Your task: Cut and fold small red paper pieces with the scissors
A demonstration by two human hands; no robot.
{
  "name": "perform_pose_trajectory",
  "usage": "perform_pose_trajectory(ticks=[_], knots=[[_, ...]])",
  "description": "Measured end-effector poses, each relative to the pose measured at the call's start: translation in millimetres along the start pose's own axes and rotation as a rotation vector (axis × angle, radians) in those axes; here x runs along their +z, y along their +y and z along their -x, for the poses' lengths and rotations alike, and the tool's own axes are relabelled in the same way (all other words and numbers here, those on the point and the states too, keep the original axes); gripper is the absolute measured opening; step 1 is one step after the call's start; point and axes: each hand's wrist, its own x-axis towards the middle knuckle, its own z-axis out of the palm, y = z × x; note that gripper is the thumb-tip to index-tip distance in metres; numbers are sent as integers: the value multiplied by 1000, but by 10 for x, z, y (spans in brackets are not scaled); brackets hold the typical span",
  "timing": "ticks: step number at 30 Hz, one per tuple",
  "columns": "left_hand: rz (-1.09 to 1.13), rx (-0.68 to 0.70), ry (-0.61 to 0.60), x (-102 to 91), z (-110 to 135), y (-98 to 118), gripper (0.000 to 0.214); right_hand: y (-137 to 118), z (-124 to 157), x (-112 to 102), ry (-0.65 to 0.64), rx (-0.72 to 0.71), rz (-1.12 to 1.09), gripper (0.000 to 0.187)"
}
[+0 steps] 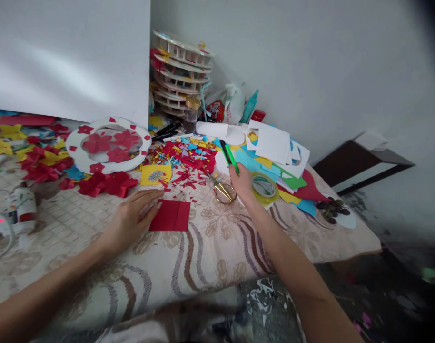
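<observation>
The left hand (130, 220) lies flat on the patterned cloth (210, 257) that covers the counter, fingers spread and loose, their tips resting on the left edge of a folded red paper (171, 215). That paper sits flat near the middle of the counter, at about 3 o'clock from the left hand.

The right hand (243, 183) is farther out, at about 2 o'clock from the red paper, its fingers closed around a green pen (232, 158) that points away toward 11 o'clock. Just beside this hand, at 9 o'clock, lie gold-handled scissors (222, 190); at 3 o'clock, touching or nearly touching it, is a roll of tape (264, 187).

Beyond the right hand, at 1 o'clock, is a loose pile of white and coloured sheets (278, 147). A scatter of small paper scraps (191, 157) lies at 12 o'clock from the red paper. A white ring with red paper flowers (108, 144) sits at 11 o'clock from the left hand, with a stack of white trays (182, 71) against the wall behind it.
</observation>
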Motion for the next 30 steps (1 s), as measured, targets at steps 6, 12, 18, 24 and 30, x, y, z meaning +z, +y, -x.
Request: perform_pose_trajectory(ticks=[6,12,18,24,30], knots=[[-37,-61,11,13,13,-105,30,-22,65,74,-25,-61,255,49],[-57,-91,-6,38,21,-119,29,-36,156,101,-134,-94,501,54],[-137,-1,-112,66,41,5,38,-91,169,37,-85,-121,497,49],[-220,-53,-205,112,-55,-87,61,-444,398,-41,-273,-435,-106,18],[-152,-139,-267,82,-190,-107,58,-684,532,180,-670,-558,-301,29]])
